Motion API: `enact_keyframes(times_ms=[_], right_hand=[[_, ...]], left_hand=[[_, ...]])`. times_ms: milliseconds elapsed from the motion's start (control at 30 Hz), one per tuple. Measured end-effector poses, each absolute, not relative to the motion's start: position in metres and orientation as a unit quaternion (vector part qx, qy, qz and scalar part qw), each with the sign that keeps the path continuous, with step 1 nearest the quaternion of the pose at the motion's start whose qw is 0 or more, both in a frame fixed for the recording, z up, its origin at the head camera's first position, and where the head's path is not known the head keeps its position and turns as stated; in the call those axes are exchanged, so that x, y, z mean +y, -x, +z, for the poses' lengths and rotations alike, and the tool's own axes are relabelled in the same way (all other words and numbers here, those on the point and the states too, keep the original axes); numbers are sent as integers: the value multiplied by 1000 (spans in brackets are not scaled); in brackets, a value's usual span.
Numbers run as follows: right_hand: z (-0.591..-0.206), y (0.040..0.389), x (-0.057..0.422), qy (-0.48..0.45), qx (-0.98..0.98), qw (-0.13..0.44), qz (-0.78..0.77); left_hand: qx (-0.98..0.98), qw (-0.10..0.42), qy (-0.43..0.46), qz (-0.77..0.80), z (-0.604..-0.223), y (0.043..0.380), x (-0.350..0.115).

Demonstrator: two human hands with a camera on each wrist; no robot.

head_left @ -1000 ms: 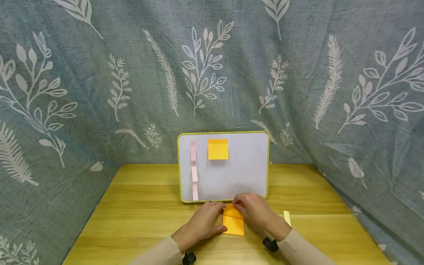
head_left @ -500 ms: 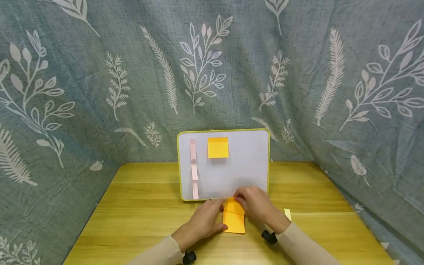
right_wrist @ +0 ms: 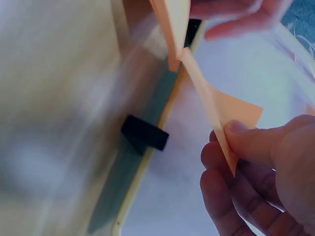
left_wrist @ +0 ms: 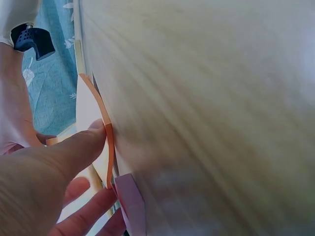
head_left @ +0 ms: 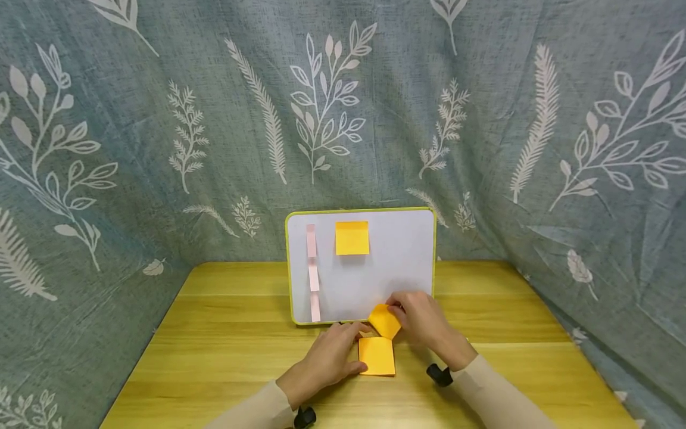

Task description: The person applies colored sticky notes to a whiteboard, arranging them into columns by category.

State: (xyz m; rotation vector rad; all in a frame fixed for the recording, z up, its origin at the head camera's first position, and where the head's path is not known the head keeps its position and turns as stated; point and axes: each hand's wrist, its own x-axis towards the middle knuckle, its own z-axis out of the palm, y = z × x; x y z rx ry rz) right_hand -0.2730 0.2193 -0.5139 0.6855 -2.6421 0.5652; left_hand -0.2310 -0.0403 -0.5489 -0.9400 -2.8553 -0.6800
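My left hand (head_left: pixel 328 362) holds an orange sticky note pad (head_left: pixel 377 357) low over the wooden table, its thumb (left_wrist: pixel 86 145) on the near edge and the fingers at the far side. Between thumb and fingers, my right hand (head_left: pixel 423 322) pinches a single orange sticky note (head_left: pixel 384 322), bent and creased. One corner of that sheet meets the pad's upper right corner, as the right wrist view (right_wrist: pixel 186 53) also shows. Behind both hands stands a whiteboard (head_left: pixel 399 256) with a yellow-green frame.
On the whiteboard are a yellow-orange sticky note (head_left: pixel 352 238) near the top and a column of pink paper strips (head_left: pixel 313 277) at left. A black foot (right_wrist: pixel 144 133) juts from its lower edge. A pink block (left_wrist: pixel 130 204) lies by the left fingers. Patterned cloth (head_left: pixel 241 149) surrounds the table (head_left: pixel 214 333).
My right hand has lifted the top sheet up and to the right, nearly off the pad, and it has twisted. The left hand stays on the pad.
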Motion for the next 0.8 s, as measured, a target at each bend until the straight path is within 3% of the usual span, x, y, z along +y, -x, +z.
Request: enact_keyframes(times_ms=[800], right_hand=[[-486,259,221,-245,-873,291,306]], left_hand=[[-924,33,331,-188,-544,228,-40]])
